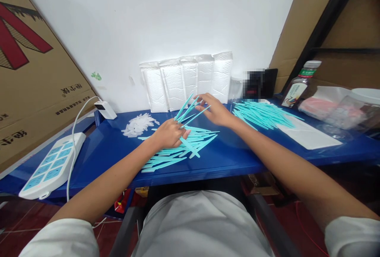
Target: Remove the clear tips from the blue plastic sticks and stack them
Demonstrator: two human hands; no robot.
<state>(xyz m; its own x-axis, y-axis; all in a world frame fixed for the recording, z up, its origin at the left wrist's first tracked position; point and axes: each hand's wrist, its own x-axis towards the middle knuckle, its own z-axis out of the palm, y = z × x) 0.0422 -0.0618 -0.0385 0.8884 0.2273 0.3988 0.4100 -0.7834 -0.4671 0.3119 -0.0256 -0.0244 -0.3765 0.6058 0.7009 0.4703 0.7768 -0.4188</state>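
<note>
My left hand (171, 133) is closed around several slim, tapered turquoise plastic sticks (186, 109), which fan out above the fist. My right hand (214, 109) reaches in from the right, its curled fingertips at the upper ends of these sticks. It seems to pinch one, though the contact is small and partly hidden. Below both hands lies a loose pile of the same sticks (190, 146), partly covered by my left hand. A heap of small translucent white plastic pieces (140, 125) is left of that fist. More turquoise sticks (263, 114) form a second pile beyond my right forearm.
White padded envelopes (173, 86) lean against the wall behind the blue table (225, 156). A power strip (55, 166) and a white plug-like box (106, 109) are at left. On the right stand a bottle (301, 82), a white sheet (310, 133) and plastic-wrapped pink items (332, 108).
</note>
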